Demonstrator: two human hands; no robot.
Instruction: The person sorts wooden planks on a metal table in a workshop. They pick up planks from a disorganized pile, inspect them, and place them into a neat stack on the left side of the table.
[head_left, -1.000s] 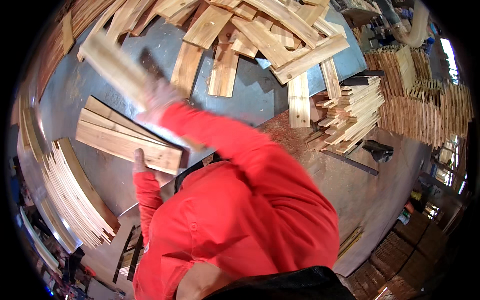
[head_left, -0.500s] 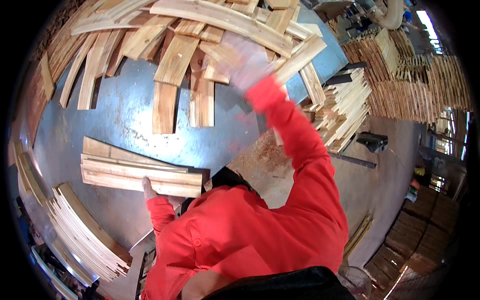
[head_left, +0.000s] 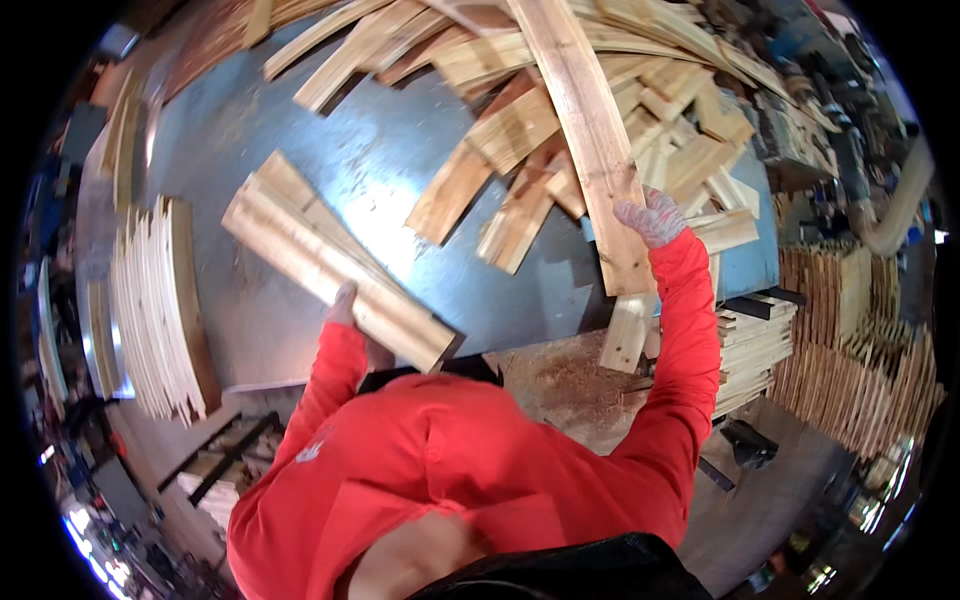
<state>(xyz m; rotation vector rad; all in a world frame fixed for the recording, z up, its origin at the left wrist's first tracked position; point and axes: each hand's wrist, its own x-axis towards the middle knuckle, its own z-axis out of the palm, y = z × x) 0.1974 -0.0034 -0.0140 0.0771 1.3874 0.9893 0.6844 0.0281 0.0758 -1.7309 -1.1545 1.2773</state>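
Note:
My left hand (head_left: 343, 303), in a light glove, is closed on the near edge of a few short wooden boards (head_left: 335, 265) stacked flat together. Its thumb lies on the top board, while the other fingers are hidden beneath. Farther right, my gloved right hand (head_left: 655, 217) grips the near end of a long wooden plank (head_left: 580, 110), thumb on its upper face. That plank slants away over a loose heap of boards (head_left: 500, 130); whether its far end rests on them I cannot tell.
A blue-grey metal table (head_left: 370, 160) carries the boards. On its left part stands a row of pale strips (head_left: 155, 310). Stacked timber (head_left: 755, 345) and larger board piles (head_left: 840, 350) stand right of the table. Sawdust (head_left: 560, 400) covers floor near its front edge.
My right hand, blurred over the heap before, now holds the long plank at its near end. The whole view has turned, and the boards in my left hand slope more steeply in the picture.

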